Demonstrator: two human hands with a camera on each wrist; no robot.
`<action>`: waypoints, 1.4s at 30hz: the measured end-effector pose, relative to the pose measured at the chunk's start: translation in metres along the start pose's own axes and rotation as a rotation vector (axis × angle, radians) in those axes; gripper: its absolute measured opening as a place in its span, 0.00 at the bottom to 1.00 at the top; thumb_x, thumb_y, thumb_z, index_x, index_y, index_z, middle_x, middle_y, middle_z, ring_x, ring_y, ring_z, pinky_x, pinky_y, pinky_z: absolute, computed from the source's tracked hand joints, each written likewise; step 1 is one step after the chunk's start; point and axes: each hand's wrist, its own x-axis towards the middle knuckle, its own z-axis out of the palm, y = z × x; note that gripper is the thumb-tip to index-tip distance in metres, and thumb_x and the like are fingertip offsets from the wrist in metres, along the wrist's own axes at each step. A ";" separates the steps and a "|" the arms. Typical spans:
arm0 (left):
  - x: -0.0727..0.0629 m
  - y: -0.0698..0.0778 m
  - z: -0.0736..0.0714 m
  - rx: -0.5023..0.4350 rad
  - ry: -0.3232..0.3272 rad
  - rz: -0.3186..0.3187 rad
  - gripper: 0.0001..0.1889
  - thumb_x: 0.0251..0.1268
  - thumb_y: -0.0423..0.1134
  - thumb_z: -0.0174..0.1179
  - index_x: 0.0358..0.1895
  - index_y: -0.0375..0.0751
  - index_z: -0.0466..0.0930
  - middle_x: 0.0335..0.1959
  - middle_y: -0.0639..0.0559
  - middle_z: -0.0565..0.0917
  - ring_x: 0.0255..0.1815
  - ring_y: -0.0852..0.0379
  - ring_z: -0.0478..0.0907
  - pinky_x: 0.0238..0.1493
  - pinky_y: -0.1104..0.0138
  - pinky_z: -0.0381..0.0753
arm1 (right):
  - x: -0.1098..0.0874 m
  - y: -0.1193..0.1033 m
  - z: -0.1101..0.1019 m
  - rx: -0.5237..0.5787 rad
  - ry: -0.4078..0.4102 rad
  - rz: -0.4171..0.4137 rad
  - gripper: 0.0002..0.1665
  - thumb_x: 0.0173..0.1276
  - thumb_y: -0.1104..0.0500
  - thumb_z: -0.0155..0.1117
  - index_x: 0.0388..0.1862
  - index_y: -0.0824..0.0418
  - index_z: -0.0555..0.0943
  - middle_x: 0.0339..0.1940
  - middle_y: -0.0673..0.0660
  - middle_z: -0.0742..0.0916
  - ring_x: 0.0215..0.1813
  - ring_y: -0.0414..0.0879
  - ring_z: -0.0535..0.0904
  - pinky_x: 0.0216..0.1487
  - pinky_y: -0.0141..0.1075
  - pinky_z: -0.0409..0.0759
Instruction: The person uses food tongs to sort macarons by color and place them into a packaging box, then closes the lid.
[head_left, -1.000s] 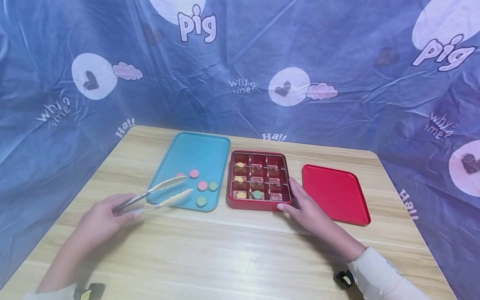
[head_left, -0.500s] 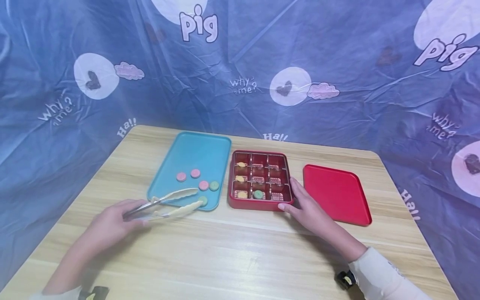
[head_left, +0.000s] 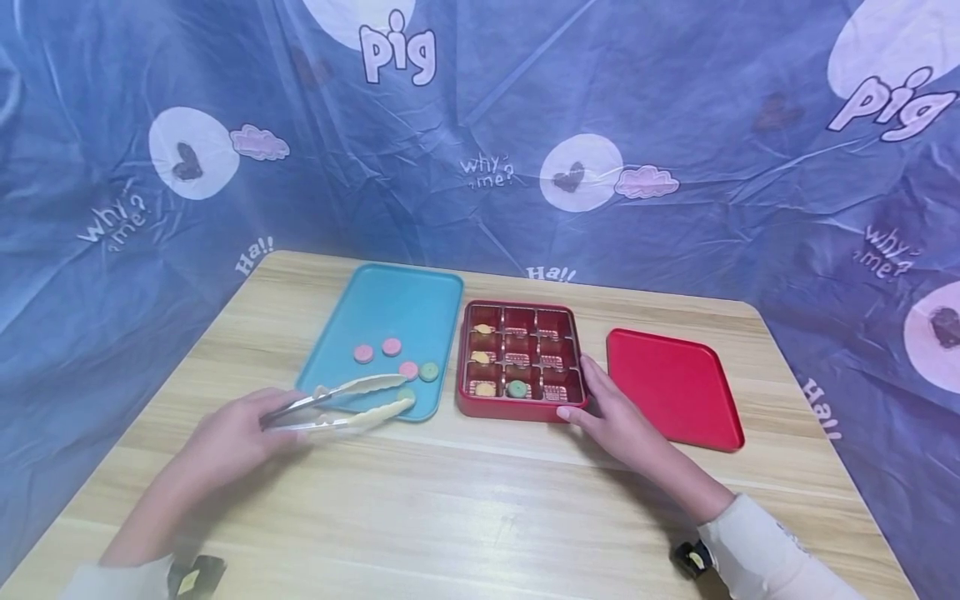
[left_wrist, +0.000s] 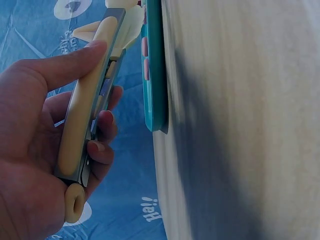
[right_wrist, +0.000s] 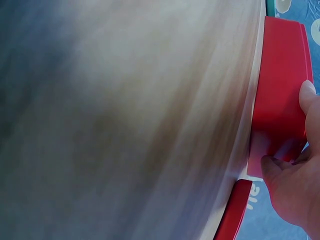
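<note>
In the head view my left hand (head_left: 240, 433) holds kitchen tongs (head_left: 352, 400) by their handles, the pale tips spread over the near part of the blue tray (head_left: 382, 300). Between the tips lies a green disc (head_left: 406, 395), partly covered. Another green disc (head_left: 428, 372) and pink discs (head_left: 363, 354) lie on the tray. My right hand (head_left: 611, 412) grips the near right corner of a red box (head_left: 517, 408), thumb on its front wall. Its clear divided insert has yellow pieces (head_left: 484, 389) down the left column and a green disc (head_left: 517, 389) in the front middle compartment.
A red lid (head_left: 675, 387) lies on the wooden table (head_left: 480, 500) right of the box. Blue printed cloth (head_left: 480, 125) hangs behind and at both sides. The tray's right edge stands close beside the box.
The left hand has moved the tongs right and toward the near green disc, and their tips have drawn closer together. The right hand stays at the box.
</note>
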 end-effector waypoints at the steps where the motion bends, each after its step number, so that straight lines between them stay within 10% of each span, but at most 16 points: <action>1: 0.001 0.000 0.000 0.002 0.001 -0.002 0.35 0.62 0.60 0.67 0.70 0.49 0.75 0.66 0.43 0.79 0.66 0.32 0.74 0.61 0.34 0.71 | 0.000 0.000 0.000 0.000 0.000 0.000 0.62 0.66 0.40 0.70 0.84 0.55 0.42 0.85 0.58 0.53 0.83 0.60 0.50 0.75 0.61 0.63; 42: 0.018 0.004 -0.016 0.096 -0.036 -0.008 0.40 0.59 0.68 0.64 0.70 0.50 0.75 0.66 0.44 0.79 0.59 0.37 0.79 0.54 0.36 0.76 | 0.001 -0.001 0.000 -0.009 -0.004 0.017 0.63 0.66 0.36 0.68 0.84 0.56 0.42 0.85 0.59 0.53 0.83 0.61 0.49 0.75 0.63 0.62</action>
